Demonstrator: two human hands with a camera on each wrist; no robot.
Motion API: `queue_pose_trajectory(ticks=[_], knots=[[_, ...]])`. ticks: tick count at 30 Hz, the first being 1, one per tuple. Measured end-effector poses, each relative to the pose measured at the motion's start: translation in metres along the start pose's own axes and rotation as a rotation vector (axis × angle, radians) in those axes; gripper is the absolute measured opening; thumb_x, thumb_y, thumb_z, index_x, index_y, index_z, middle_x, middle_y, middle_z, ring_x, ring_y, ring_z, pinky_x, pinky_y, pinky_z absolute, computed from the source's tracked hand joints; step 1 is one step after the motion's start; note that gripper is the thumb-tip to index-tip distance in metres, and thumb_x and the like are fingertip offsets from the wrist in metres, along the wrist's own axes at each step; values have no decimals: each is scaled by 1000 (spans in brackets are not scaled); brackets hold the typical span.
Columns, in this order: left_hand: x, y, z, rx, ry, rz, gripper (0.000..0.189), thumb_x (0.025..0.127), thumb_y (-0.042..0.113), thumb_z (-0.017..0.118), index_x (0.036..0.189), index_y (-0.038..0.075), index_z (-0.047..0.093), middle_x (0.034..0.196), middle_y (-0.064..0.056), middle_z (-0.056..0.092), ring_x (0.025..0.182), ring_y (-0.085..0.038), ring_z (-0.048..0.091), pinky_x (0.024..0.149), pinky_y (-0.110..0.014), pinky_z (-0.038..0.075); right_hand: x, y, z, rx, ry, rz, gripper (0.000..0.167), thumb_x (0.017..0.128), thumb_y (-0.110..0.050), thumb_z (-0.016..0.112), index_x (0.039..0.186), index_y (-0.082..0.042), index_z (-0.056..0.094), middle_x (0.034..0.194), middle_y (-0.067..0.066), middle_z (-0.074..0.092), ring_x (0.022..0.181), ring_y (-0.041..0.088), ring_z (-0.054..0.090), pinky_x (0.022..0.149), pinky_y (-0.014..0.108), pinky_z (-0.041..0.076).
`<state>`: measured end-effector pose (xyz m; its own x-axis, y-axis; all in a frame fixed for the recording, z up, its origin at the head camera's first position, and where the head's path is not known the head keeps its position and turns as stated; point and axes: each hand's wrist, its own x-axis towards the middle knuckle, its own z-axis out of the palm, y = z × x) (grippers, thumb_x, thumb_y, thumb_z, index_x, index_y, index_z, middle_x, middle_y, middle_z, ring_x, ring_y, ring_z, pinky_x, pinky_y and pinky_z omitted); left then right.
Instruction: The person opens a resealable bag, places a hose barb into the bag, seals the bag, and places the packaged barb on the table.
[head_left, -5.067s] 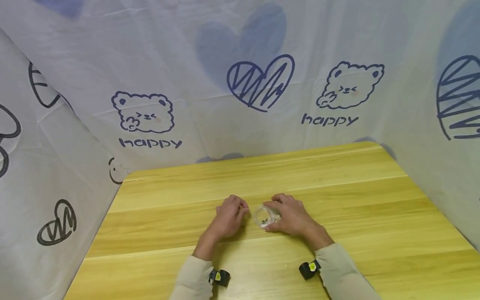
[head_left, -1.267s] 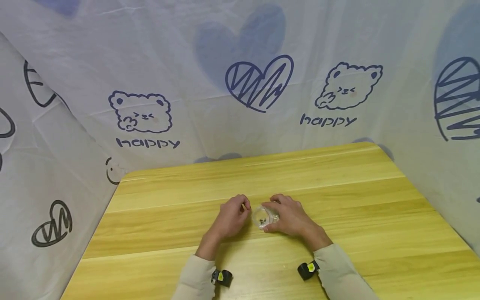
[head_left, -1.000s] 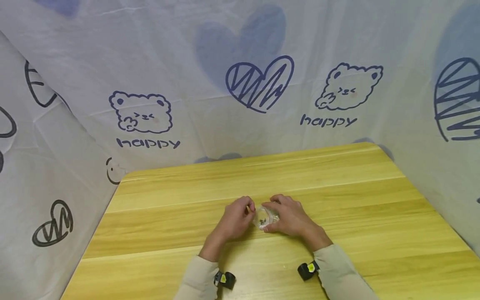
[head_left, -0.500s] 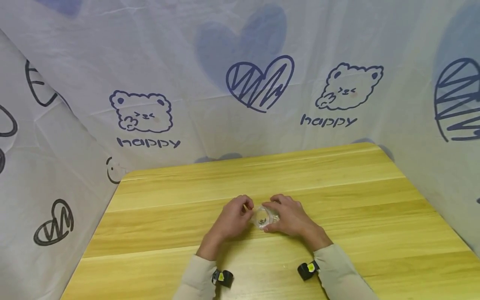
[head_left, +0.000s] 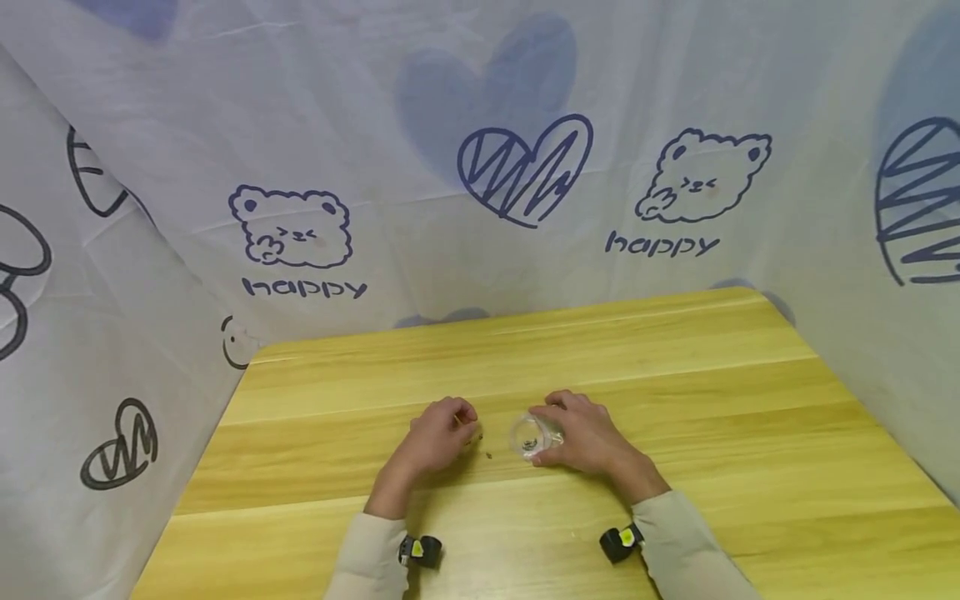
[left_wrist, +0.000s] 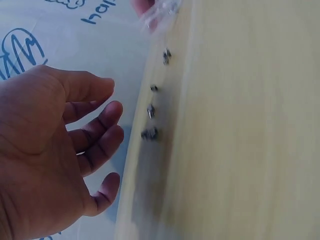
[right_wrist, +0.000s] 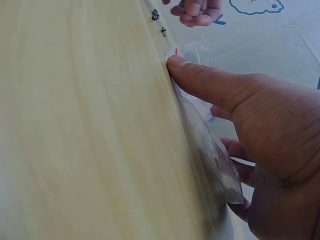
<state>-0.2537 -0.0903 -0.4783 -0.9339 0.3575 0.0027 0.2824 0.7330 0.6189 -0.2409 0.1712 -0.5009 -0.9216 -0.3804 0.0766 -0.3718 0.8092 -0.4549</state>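
Note:
A clear plastic bag [head_left: 519, 425] lies on the wooden table with its mouth held round and facing left. My right hand [head_left: 588, 433] grips it between thumb and fingers; in the right wrist view the thumb presses the bag [right_wrist: 220, 165] near its mouth. Small dark bits show inside. To the left, my left hand [head_left: 437, 435] hovers with loosely bent fingers. The left wrist view shows nothing between its thumb and fingertips. Beside those fingers several tiny metal pieces, apparently screws [left_wrist: 151, 111], lie on the table.
The wooden table [head_left: 660, 358] reaches back to a white cloth curtain [head_left: 420, 242] printed with hearts and bears. Curtain also hangs at the left and right sides. A black camera [head_left: 427, 551] sits at the left wrist, another camera [head_left: 617, 544] at the right.
My left hand was at the bag's mouth about half a second to a second ago; it has drawn back left, uncovering small pieces on the table. The right hand keeps its grip on the bag.

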Motion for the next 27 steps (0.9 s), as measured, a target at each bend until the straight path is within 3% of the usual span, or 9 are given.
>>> queue_pose_trajectory(ticks=[4,10,19,27], knots=[[-4,-10,-2,34,-31,-25,8,95,21,61,100,16,65,94,4,63,86,-13,56,90,-58,36,0,0,2,6,-6,-1,74,70,-54,80,135,-26,57,137,6,51,122,26,48,98,51,37],[-10,-17,-6,72,-28,-73,7,90,18,66,97,18,67,96,3,62,90,-15,56,85,-55,34,0,-1,1,8,-9,0,72,71,-53,80,134,-26,57,136,6,51,121,25,48,99,52,36],[-11,-18,-7,120,-48,-95,10,88,19,68,98,19,67,100,1,60,98,-20,54,86,-56,34,0,0,0,2,-9,1,72,71,-53,80,135,-27,57,137,6,51,122,26,48,98,52,36],[-9,-17,-5,164,-24,-120,4,90,23,67,92,20,68,96,2,59,97,-20,54,83,-54,36,0,2,0,5,-8,-2,73,71,-53,80,135,-26,57,137,6,51,122,26,48,99,53,35]])
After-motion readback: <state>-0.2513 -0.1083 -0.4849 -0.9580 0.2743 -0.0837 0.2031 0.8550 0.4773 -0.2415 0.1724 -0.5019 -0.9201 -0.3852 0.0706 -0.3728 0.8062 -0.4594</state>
